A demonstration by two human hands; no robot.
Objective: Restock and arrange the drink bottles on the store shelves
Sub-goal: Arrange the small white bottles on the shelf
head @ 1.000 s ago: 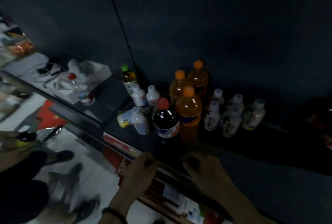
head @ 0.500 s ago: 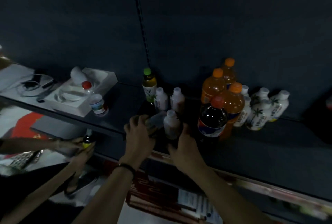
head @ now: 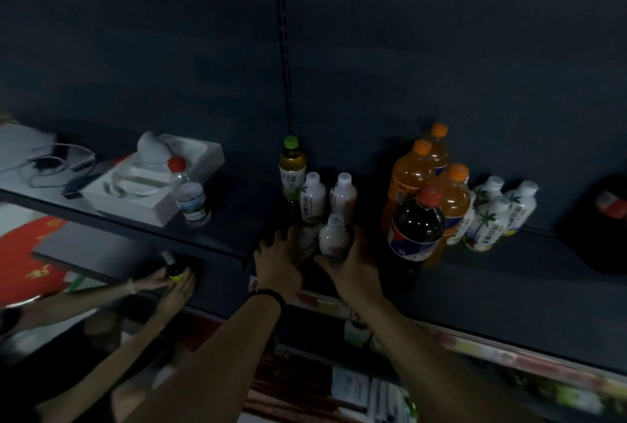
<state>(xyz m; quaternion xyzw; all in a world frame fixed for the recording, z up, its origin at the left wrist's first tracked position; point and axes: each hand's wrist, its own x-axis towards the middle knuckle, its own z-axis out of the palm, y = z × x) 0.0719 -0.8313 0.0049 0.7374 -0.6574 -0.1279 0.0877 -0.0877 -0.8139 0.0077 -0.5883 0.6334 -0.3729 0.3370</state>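
At the shelf (head: 509,287) front, just left of the cola bottle (head: 415,229), my right hand (head: 351,270) has its fingers curled round an upright small white bottle (head: 334,236), left hand (head: 278,265) gripping a blurred second bottle (head: 307,236) beside it; light, slick plastic, I judge, so hold mid-body.

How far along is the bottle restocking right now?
Done: orange bottles, cola and tea stand upright on the shelf. In hand: right hand grips a white bottle, left hand a second bottle beside it. Left: lining those up; the water bottle stands apart.
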